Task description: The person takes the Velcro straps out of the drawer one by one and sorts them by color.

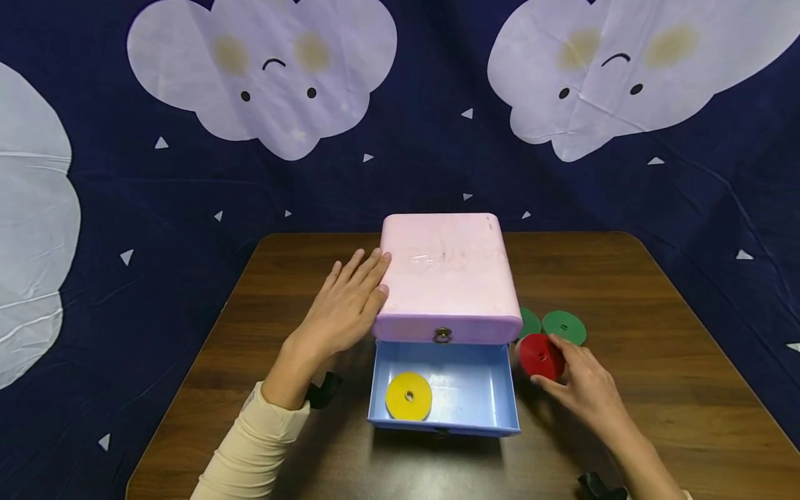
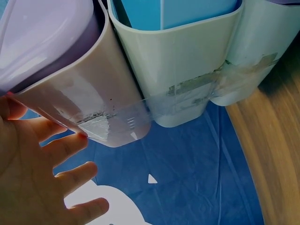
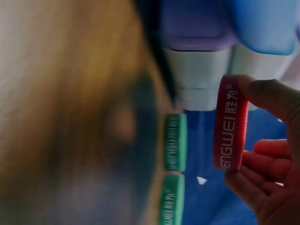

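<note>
My right hand [image 1: 587,385] pinches a red roll of tape [image 1: 541,356] by its edge, thumb on one side and fingers on the other. In the right wrist view white lettering runs along the red roll [image 3: 231,123]. Two green rolls [image 1: 564,327] lie on the table just beyond it, one partly hidden behind the pink drawer unit [image 1: 444,271]. Spread fingers of my left hand [image 1: 344,302] rest against the unit's left side. Below the pink top a blue drawer [image 1: 475,389] is pulled out, with a yellow roll [image 1: 400,406] lying flat at its left.
The unit stands on a brown wooden table [image 1: 656,333]. In the left wrist view its stacked tiers show strips of clear tape [image 2: 187,96] along the side. Behind the table hangs a dark blue cloth [image 1: 431,153] printed with white clouds.
</note>
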A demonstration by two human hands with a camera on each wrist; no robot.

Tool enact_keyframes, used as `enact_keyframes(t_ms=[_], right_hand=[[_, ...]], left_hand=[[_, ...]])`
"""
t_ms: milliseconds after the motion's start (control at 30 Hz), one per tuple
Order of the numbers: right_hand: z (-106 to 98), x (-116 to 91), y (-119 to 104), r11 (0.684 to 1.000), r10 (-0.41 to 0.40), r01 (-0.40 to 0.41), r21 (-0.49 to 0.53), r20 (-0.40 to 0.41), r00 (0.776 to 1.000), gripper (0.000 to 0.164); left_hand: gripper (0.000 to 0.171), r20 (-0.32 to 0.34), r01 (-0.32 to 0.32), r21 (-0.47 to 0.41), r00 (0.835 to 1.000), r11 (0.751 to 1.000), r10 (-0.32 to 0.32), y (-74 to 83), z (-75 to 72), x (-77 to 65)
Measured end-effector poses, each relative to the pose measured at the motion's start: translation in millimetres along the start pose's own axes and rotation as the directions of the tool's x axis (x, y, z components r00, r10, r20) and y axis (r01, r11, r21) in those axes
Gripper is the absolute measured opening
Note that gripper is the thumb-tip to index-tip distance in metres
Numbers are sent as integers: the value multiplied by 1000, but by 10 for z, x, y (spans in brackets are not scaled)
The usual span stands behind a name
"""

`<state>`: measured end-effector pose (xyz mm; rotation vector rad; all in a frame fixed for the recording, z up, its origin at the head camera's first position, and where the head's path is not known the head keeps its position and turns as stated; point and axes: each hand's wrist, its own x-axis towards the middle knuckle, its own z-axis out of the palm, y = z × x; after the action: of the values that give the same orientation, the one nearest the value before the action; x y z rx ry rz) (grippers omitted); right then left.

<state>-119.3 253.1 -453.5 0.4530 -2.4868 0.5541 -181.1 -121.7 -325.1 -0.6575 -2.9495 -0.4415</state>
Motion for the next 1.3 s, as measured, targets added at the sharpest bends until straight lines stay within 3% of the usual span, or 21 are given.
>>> enact_keyframes(t_ms=[267, 533, 1033, 1300], right_hand=[[176, -32, 34, 997, 71, -69, -22, 156, 985, 71], [266, -44, 68, 992, 124, -122, -23, 254, 959, 68], [277, -21, 84, 988, 151, -148, -31, 303, 941, 66], [33, 18, 27, 996, 88, -84, -32, 197, 976, 66]], left_hand=[[52, 4, -1, 3, 1000, 1000, 1, -1, -1, -1], [52, 7, 2, -5, 1000, 1000, -2, 2, 0, 3], [52, 6, -1, -8, 1000, 1000, 1, -5, 4, -7], [53, -4, -7, -2, 1000, 1000, 7, -6, 5, 0]])
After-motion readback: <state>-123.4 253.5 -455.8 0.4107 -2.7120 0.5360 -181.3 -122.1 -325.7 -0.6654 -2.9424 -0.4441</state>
